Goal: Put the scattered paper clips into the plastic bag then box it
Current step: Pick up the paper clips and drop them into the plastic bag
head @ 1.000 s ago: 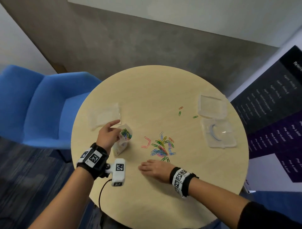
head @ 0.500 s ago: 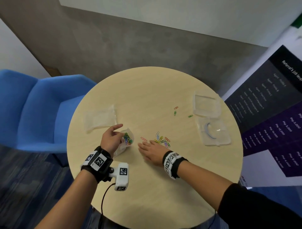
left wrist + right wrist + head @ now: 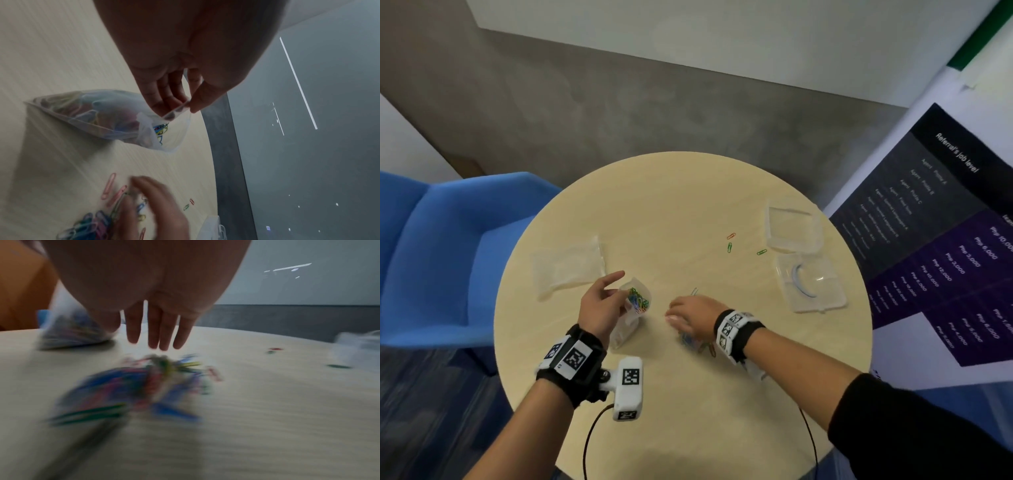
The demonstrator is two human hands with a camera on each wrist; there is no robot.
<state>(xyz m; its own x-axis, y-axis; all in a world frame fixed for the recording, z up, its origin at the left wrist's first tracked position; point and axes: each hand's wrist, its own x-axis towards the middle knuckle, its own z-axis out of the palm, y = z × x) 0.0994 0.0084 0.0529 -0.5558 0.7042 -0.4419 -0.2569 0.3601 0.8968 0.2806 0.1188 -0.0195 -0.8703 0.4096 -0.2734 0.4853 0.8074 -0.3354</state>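
Note:
A small clear plastic bag [image 3: 633,308] [image 3: 107,116] with several coloured paper clips inside lies on the round table. My left hand [image 3: 602,301] [image 3: 176,104] pinches the bag's open rim between thumb and fingers. My right hand [image 3: 688,317] [image 3: 156,337] is over the pile of coloured paper clips [image 3: 693,342] [image 3: 144,386], fingers straight and pointing down at it, blurred by motion. Three more clips [image 3: 731,241] lie apart farther back. The clear plastic box [image 3: 792,224] and its lid [image 3: 810,284] sit at the table's right.
A second, flat clear bag [image 3: 566,267] lies left of my left hand. A blue chair [image 3: 441,257] stands at the table's left, a dark printed banner [image 3: 935,240] at the right. The near table edge [image 3: 688,455] is bare.
My right hand has swept from the near side up over the clip pile and pulled the clips back toward me and the bag. The left hand has kept its hold on the bag.

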